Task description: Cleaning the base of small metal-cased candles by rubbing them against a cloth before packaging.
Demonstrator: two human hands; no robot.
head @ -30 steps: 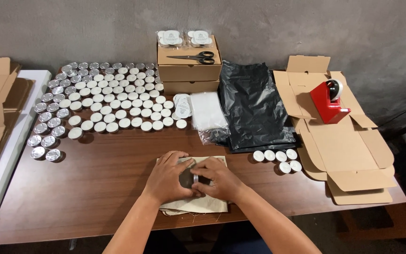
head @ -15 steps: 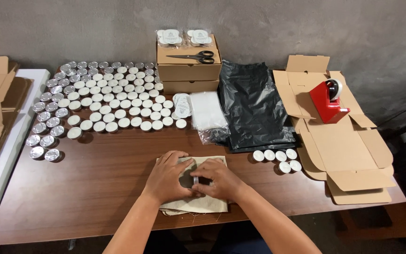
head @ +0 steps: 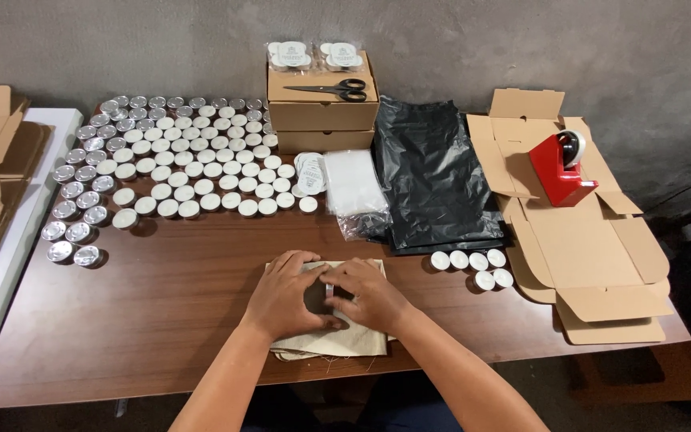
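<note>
I see my left hand (head: pixel 291 294) and right hand (head: pixel 368 296) low in the centre of the frame, both pressed together on a beige cloth pouch (head: pixel 331 340) that lies flat on the brown tabletop (head: pixel 169 296). Between the fingers a small round tin (head: pixel 328 290) shows only as a metal edge; both hands are curled around it, gripping it against the cloth. Compared with the frames a second and half a second ago, almost nothing has shifted: the hands sit on the same spot over the pouch, with the same close grip, and everything around them lies as it did.

In the upper left a broad field of candle tins (head: pixel 177 164) fills the tabletop. Six loose tins (head: pixel 473 266) sit just right of my hands. At top centre black scissors (head: pixel 331 89) rest on stacked cardboard boxes (head: pixel 323 112), with black bags (head: pixel 433 184) and clear bags (head: pixel 353 188) below. On the right a red tape dispenser (head: pixel 561 168) stands on an unfolded carton (head: pixel 593 248).
</note>
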